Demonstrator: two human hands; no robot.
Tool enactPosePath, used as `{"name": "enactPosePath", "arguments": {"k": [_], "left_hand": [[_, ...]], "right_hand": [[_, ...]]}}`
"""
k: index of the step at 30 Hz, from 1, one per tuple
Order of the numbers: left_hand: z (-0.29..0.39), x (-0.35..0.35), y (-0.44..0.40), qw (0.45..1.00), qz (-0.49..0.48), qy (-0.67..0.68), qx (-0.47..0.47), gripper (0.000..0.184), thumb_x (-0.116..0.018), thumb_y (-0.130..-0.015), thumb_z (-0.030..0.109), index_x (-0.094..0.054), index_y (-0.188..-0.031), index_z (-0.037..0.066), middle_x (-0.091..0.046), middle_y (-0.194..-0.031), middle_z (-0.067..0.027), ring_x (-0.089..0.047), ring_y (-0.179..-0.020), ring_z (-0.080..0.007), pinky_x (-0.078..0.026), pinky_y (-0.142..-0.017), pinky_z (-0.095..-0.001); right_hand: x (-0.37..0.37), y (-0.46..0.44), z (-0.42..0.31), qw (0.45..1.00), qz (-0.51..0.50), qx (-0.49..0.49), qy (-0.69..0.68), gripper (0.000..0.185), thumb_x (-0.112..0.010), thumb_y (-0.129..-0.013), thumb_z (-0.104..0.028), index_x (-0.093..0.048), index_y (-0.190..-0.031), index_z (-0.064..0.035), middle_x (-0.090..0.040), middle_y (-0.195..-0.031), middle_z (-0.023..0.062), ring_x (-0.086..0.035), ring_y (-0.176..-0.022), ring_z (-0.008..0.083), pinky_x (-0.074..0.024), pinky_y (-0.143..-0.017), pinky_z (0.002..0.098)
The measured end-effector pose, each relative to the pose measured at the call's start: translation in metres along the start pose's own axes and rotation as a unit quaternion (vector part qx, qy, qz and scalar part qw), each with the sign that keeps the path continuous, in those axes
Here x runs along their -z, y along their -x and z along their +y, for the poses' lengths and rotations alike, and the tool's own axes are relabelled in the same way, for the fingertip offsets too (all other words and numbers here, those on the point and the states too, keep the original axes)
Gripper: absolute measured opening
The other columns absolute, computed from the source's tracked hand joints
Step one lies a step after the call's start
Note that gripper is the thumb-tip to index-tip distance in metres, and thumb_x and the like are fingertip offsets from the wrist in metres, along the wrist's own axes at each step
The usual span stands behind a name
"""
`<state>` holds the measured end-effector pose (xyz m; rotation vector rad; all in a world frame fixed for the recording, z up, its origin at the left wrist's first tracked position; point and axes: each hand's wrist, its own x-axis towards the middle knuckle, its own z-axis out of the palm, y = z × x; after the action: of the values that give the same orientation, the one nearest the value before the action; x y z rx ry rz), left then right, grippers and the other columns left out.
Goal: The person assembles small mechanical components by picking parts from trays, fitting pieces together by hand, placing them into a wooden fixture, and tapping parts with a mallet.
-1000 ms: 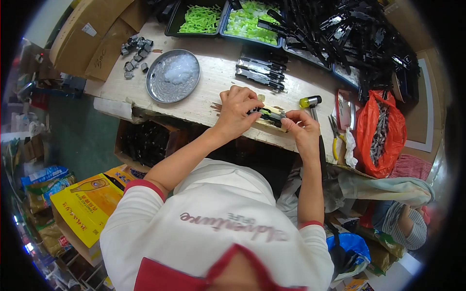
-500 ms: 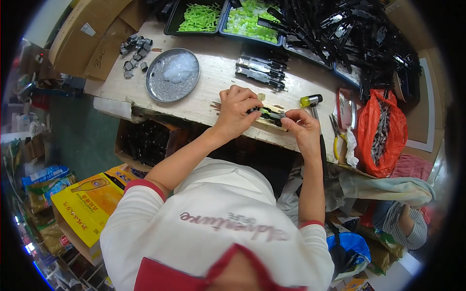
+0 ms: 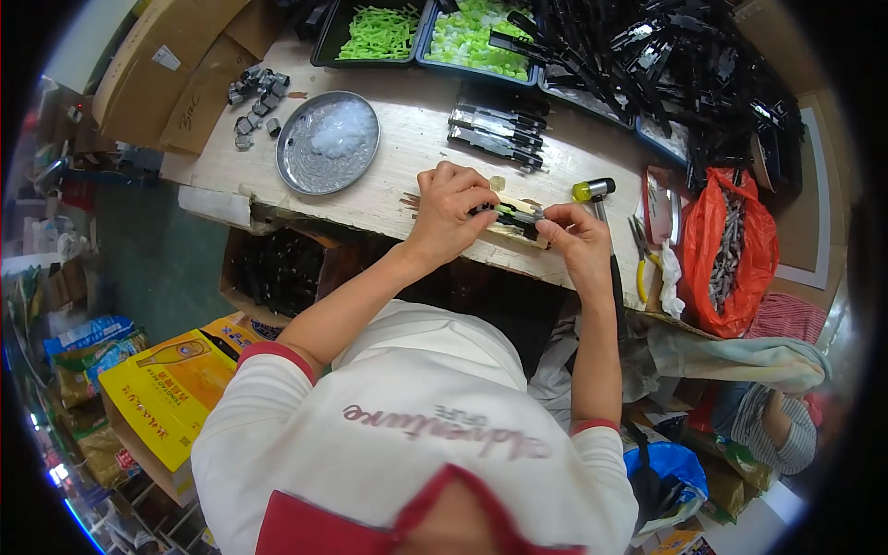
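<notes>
At the front edge of the counter [image 3: 416, 139], with left hand [image 3: 450, 209] and right hand [image 3: 577, 242] clamped on opposite ends of a black strip [image 3: 521, 223]; could skid off if either grip slackened, or shed its green piece [image 3: 505, 209] if pressed askew. Runs lengthwise left to right, slanting slightly edgeward at the right.

The left forearm [image 3: 356, 298] slants inward to an arched left hand [image 3: 449, 209], the straighter right forearm [image 3: 595, 347] to a pinching right hand [image 3: 578, 242].
</notes>
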<state>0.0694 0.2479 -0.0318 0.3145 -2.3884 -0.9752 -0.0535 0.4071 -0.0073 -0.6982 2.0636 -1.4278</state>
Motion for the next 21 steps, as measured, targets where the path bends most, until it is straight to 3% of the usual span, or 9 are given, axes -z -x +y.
{"name": "enactPosePath", "arguments": {"k": [21], "left_hand": [[-0.0006,0.0,0.002,1.0,0.011,-0.004,-0.015,0.014,-0.069,-0.065,0.012,-0.065,-0.079,0.011,-0.058,-0.084,0.0021,-0.046,-0.088,-0.0171,-0.026,-0.081,-0.0328]], "right_hand": [[-0.0018,0.0003,0.0074,1.0,0.004,0.003,0.007,0.014,-0.069,-0.074,-0.008,-0.063,-0.085,-0.0016,-0.057,-0.071,-0.0021,-0.046,-0.061,0.0035,-0.0365,-0.055,0.018]]}}
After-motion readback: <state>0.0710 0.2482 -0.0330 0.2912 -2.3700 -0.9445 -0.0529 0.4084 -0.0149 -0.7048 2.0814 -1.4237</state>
